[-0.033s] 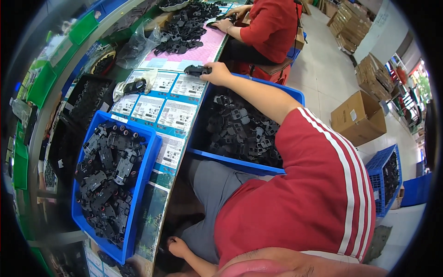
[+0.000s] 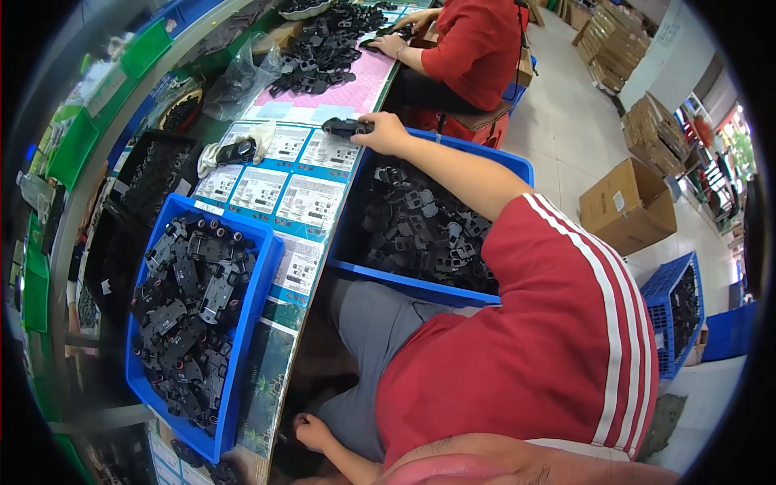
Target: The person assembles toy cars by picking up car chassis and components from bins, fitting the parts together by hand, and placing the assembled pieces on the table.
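Right hand pinches a black toy car over the desk, barely shifted, so unreleased; left hand half-curled, contents unclear.

**Plastic leads the field, with paper and cloth close behind**

And here's the car, dark plastic! Down to the tub: smooth blue plastic with a soft sheen, packed with chassis in mostly matt black plastic. Over to the sheets, smooth printed paper, and up goes the shine on that bag, crinkled clear film! White cloth beside it, soft and rumpled. Now the shirt, matt red fabric; the trousers, dull grey cloth. Out wide, the carton shows matt brown cardboard, and the floor gleams, smooth and pale!
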`<state>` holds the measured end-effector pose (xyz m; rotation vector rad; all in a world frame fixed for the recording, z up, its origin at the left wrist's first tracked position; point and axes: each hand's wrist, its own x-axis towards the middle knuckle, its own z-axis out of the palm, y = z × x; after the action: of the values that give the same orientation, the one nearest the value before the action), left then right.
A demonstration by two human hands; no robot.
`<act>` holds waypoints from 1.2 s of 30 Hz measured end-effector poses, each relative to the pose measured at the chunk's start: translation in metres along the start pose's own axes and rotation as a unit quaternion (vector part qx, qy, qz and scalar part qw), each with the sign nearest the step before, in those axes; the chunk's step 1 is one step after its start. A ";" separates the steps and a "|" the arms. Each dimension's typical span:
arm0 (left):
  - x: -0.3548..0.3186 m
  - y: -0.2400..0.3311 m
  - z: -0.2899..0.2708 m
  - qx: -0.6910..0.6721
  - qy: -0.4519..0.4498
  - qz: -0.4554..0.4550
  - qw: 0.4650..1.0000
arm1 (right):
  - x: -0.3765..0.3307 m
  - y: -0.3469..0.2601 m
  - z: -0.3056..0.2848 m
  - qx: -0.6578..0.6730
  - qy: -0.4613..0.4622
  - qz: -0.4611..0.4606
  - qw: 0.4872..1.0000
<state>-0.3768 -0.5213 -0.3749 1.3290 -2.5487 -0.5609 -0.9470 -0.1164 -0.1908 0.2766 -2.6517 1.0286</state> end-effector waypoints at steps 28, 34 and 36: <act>-0.061 0.179 -0.053 -0.765 -0.236 0.047 0.597 | -0.290 -0.208 0.014 0.227 -0.378 -0.379 0.814; -0.072 0.171 -0.063 -0.778 -0.184 0.057 0.598 | -0.303 -0.220 0.027 0.229 -0.391 -0.387 0.803; -0.072 0.169 -0.062 -0.781 -0.174 0.053 0.597 | -0.303 -0.222 0.028 0.226 -0.404 -0.398 0.792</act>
<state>-0.4383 -0.3888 -0.2477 0.2896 -1.1024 -2.3191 -0.6058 -0.2745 -0.1708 2.1316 -2.3015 1.3642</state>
